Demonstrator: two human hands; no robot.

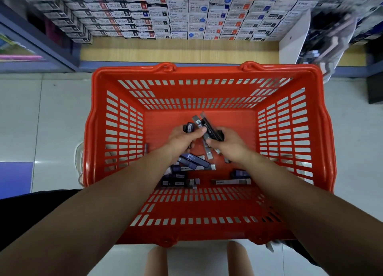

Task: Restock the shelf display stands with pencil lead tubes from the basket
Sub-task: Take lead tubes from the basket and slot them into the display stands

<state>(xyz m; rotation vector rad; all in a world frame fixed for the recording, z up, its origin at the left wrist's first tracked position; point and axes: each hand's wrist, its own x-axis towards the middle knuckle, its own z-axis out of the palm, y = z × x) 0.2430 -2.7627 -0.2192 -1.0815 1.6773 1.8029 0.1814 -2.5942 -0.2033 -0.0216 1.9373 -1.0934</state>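
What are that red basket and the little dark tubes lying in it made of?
The basket looks like moulded plastic, orange-red with a slight gloss: its slotted walls and rim read as one piece. The pencil lead tubes seem to be dark, smooth plastic with printed labels, one marked HB. Whether they are tinted or opaque is too small to tell.

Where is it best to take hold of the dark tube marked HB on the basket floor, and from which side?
Probably pinch the HB tube across its two long edges, near its lower-right end, coming straight down from above. It lies flat and slanted on the basket floor, and the left hand is above its other end.
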